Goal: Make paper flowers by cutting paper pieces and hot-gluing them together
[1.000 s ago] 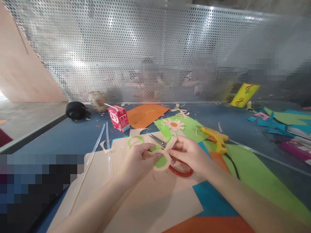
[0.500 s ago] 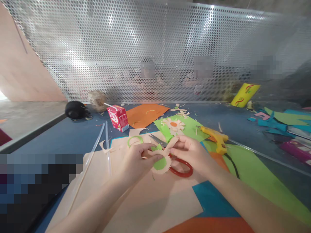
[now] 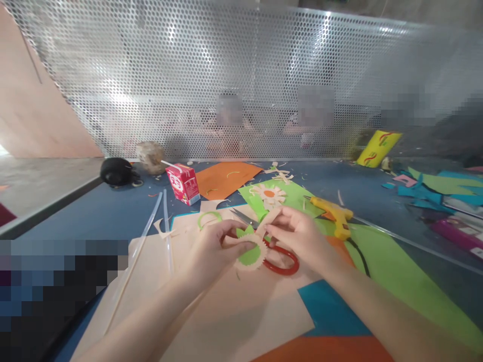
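My left hand (image 3: 222,246) pinches a round paper cutout (image 3: 260,257) with a cream toothed rim and a green middle. From its upper right runs a cream strip (image 3: 268,221), pinched by the fingertips of my right hand (image 3: 298,236). Below the cutout lie scissors (image 3: 286,265) with red handles, their blades pointing up and left. A white paper flower (image 3: 269,194) with an orange centre lies just beyond my hands, on green paper. The small green ring (image 3: 209,218) rests left of the scissors' tip.
A pink drink carton (image 3: 182,184) with a straw stands at the back left. At the right are a yellow glue gun (image 3: 337,217) and blue paper scraps (image 3: 418,191). Clear glue sticks (image 3: 154,213) lie on the left. A perforated metal screen (image 3: 256,60) closes off the far side.
My right hand has shifted slightly up along the cream strip. Both hands keep their hold on the cutout, which stays in nearly the same place.
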The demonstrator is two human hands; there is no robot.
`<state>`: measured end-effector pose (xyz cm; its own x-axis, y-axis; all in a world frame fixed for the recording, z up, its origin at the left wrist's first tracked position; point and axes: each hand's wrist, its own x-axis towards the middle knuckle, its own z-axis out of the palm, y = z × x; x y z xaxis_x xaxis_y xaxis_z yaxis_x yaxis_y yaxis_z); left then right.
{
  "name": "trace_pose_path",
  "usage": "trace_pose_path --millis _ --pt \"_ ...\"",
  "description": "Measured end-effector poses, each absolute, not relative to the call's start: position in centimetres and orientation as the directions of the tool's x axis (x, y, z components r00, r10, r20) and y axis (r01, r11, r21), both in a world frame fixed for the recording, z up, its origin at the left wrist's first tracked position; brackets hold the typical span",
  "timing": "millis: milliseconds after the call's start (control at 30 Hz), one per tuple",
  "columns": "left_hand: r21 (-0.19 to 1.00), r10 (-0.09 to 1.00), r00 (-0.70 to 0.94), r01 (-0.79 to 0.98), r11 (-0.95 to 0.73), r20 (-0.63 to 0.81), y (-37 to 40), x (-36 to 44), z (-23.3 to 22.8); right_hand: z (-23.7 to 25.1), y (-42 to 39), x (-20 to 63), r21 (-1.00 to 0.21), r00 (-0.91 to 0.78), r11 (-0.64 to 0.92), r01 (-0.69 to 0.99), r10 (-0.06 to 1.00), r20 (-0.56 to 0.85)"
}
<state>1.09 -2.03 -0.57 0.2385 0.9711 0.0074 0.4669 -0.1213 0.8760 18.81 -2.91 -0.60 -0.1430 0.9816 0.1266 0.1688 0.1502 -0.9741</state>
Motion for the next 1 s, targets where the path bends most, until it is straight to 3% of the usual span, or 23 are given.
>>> trace_pose_path --millis 133,367,767,1000 --pt "0.883 0.962 0.272 0.446 -0.144 0.02 -2.02 0.99 -0.66 -0.38 -3.03 18.63 -0.987 -0.146 0.127 0.101 0.983 0.112" --pt "0.902 0.963 0.268 0.411 -0.135 0.022 -2.07 0.88 -0.55 -0.74 -2.88 18.85 -0.969 -0.072 0.168 0.182 0.985 0.157" --pt "0.93 0.946 0.309 0.313 -0.193 0.093 -1.75 0.94 -1.21 -0.51 -3.07 18.43 -0.996 -0.149 0.085 -0.01 0.985 0.086" --pt "0.891 0.948 0.313 0.411 -0.191 0.058 -1.76 0.88 -1.04 -0.45 -2.93 18.65 -0.999 -0.123 0.028 0.025 0.992 0.024"
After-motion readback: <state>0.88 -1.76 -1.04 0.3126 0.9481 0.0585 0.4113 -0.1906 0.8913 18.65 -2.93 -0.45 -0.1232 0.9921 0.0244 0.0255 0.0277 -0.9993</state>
